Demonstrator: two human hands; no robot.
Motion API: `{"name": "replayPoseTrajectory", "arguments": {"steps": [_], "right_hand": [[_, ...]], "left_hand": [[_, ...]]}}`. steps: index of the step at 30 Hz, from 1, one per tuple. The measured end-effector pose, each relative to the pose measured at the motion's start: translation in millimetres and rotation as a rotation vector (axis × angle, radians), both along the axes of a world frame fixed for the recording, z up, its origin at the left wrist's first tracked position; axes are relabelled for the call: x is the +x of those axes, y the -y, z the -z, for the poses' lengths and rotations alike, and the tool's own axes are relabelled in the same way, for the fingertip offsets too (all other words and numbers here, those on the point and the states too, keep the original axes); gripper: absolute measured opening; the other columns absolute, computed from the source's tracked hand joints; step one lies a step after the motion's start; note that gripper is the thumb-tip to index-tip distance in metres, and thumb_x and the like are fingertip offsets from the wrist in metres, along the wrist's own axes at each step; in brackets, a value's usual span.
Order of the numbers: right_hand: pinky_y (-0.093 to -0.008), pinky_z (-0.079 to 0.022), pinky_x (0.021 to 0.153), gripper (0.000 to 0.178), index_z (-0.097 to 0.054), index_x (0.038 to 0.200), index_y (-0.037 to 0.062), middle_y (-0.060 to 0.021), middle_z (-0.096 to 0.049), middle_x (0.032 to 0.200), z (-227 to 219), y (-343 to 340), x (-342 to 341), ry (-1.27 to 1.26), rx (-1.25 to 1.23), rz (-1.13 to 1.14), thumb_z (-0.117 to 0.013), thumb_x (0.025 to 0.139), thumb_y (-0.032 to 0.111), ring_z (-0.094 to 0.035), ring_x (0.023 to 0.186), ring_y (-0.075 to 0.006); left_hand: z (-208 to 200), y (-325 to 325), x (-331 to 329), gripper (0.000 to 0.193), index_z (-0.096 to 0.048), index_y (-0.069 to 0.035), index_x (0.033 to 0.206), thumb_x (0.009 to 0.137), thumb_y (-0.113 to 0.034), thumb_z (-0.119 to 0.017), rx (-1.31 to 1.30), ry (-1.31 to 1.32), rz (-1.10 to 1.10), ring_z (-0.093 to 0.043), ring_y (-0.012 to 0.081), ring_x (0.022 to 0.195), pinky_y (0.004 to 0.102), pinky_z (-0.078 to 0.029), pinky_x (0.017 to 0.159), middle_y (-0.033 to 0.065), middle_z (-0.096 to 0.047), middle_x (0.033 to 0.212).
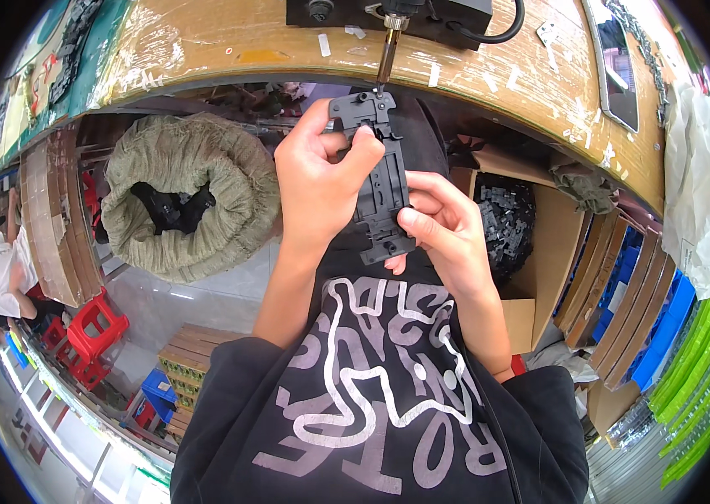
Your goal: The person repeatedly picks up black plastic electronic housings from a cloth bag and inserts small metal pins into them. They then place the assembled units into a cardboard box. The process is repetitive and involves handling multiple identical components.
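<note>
Between my hands is a long black plastic part (385, 189) with slots, tabs and round bosses, tilted a little in front of my chest. My left hand (321, 172) is closed on its upper half, thumb pressed on the face. Lower down, my right hand (447, 228) pinches the right edge with thumb and fingers. The part's top end lies right at the tip of a driver bit (387, 57) that comes down from a black bench-mounted tool (401, 8). Whether the bit touches a screw there is too small to tell.
A wooden bench (229, 57) with tape scraps spans the far side, a phone (615, 80) on its right. Left stands a sack (195, 239) with a rolled rim; right, a carton (555, 252) of small dark parts. Red stools (96, 326) and another person (6, 269) are far left.
</note>
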State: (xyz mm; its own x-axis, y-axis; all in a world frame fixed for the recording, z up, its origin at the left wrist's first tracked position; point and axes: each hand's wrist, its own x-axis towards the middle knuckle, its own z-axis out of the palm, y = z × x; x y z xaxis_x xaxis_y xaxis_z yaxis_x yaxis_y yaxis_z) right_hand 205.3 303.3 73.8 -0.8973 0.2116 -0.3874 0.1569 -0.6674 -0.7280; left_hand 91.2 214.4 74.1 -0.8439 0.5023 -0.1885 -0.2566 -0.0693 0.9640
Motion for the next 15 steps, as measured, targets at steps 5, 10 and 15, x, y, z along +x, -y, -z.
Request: {"name": "replayPoseTrajectory", "arguments": {"steps": [5,10,15], "right_hand": [[-0.0252,-0.050,0.046,0.031,-0.046,0.107,-0.0063,-0.0120,-0.058,0.080,2,0,-1,0.002,0.023,0.007,-0.054,0.079,0.003,-0.057,0.057,-0.0155],[-0.0241,-0.049,0.044,0.030,-0.046,0.107,-0.0056,-0.0126,-0.059,0.081,4,-2,-3,0.020,-0.005,-0.009,-0.054,0.079,0.004,-0.057,0.055,-0.0157],[-0.0241,-0.049,0.044,0.031,-0.046,0.106,-0.0061,-0.0129,-0.059,0.081,0,-2,-3,0.003,0.007,0.014,-0.054,0.079,0.004,-0.057,0.054,-0.0151]], "left_hand": [[0,0,0,0.016,-0.051,0.003,0.091,0.075,0.001,-0.052,0.008,0.015,-0.015,-0.051,0.0042,0.061,0.0179,-0.042,0.051,0.0048,-0.059,0.073],[8,-1,-2,0.016,-0.051,0.003,0.091,0.075,0.001,-0.053,0.000,0.000,-0.033,-0.051,0.0039,0.060,0.0176,-0.042,0.050,0.0041,-0.059,0.072],[-3,-3,-3,0.016,-0.051,0.003,0.090,0.075,0.001,-0.053,-0.048,0.001,-0.025,-0.050,0.0033,0.058,0.0174,-0.041,0.048,0.0036,-0.059,0.070]]}}
